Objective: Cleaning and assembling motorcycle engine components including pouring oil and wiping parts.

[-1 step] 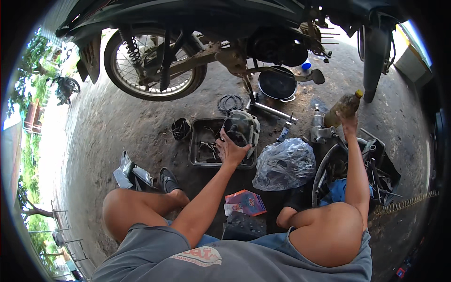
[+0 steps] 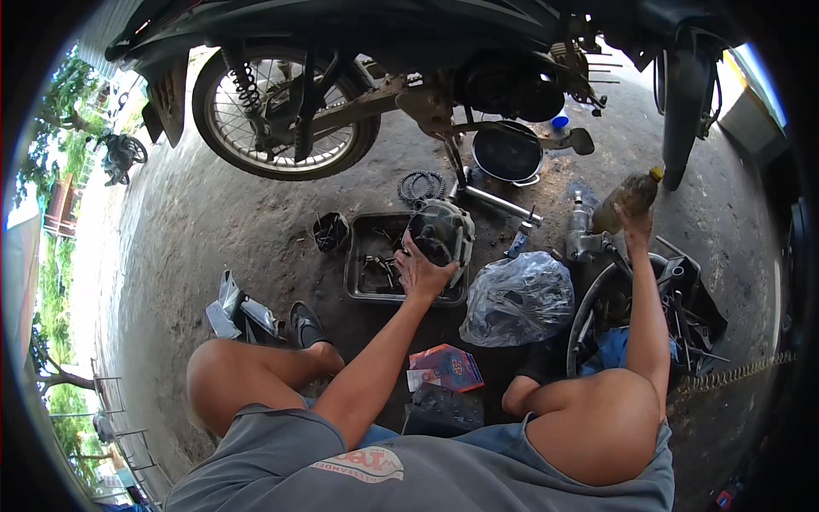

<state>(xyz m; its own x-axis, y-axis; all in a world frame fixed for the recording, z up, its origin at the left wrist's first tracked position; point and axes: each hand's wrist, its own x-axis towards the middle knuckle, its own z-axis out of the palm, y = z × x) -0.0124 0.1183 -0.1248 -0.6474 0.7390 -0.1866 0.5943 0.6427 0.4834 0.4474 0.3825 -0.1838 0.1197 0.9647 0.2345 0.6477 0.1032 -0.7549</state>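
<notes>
A round grey metal engine cover with a dark face [image 2: 441, 232] is sitting at the right end of a shallow rectangular dark metal tray [image 2: 372, 299]. The person's left hand [image 2: 420, 275] is gripping its near edge, fingers to the left and thumb to the right, clamping on the rim. Small metal parts are lying in the tray's left part.

Well over to the right, the right hand [image 2: 635, 224] is closing around a murky brownish plastic bottle with a yellow cap [image 2: 627, 198], and the bottle is leaning, its capped end pointing far and right. Just left of it, a silver air tool [image 2: 583, 244] is resting beside a large round dark basin [image 2: 583, 305] that is holding metal tools and a blue cloth [image 2: 612, 348].

A crumpled clear plastic bag [image 2: 518, 299] is lying between tray and basin. Left of the tray, a small black container [image 2: 330, 235] is holding little parts; two dark toothed rings [image 2: 421, 186] are lying on its far side. Farther off, a round black pan [image 2: 508, 154] is standing beneath a dark motorcycle [image 2: 418, 107]. Near the person's feet, a red-and-blue packet [image 2: 448, 369] is lying flat.
</notes>
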